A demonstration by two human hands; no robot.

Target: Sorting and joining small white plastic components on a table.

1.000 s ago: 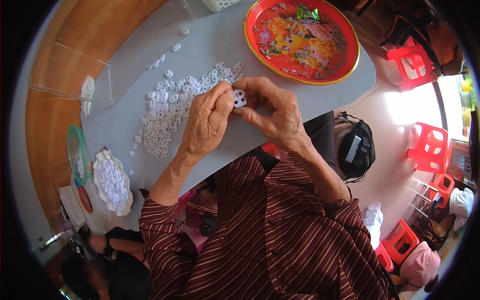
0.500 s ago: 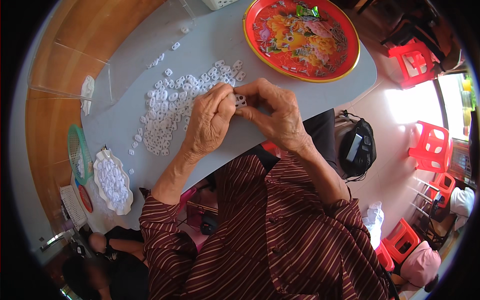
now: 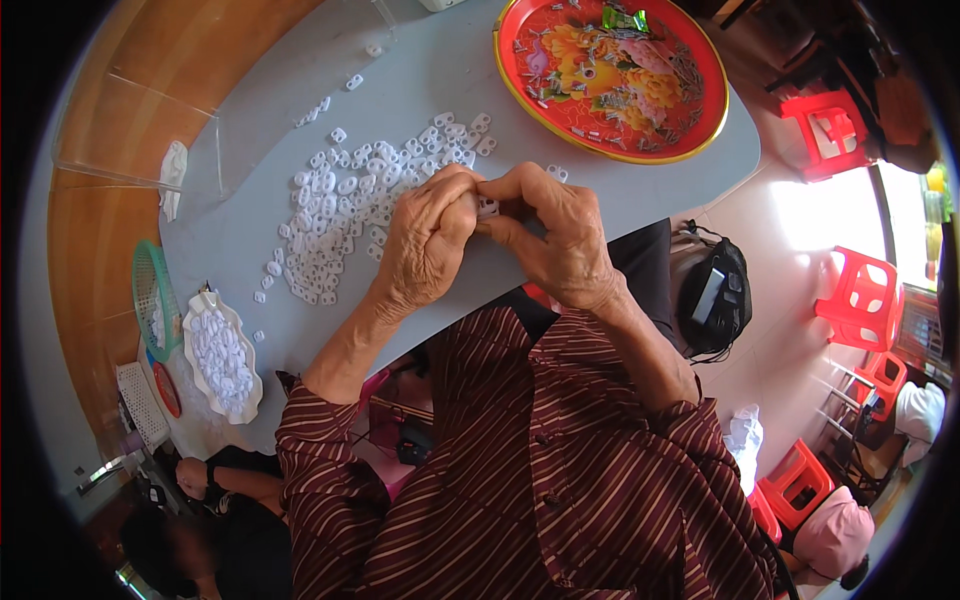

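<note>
Both hands meet at the near edge of a pile of small white plastic pieces (image 3: 350,200), each with two holes. My left hand (image 3: 430,235) is closed, its fingers curled and thumb pressed down. My right hand (image 3: 555,235) pinches from the other side with thumb and forefinger. Between the fingertips shows part of one white two-hole plastic piece (image 3: 487,207) with dark holes; the fingers cover most of it. Just beyond my right knuckles lies another white piece (image 3: 557,173) on the grey table (image 3: 640,190).
A red flowered tray (image 3: 610,80) with scattered small metal parts and a green wrapper stands at the far right. At left are a scalloped white dish (image 3: 222,365) of white pieces, a green basket (image 3: 150,300) and a clear panel (image 3: 140,150). A co-worker's arm (image 3: 245,485) is at lower left.
My hands stay together and have shifted very slightly; the held piece is more covered by the fingers. A white piece beyond my right hand has come into sight.
</note>
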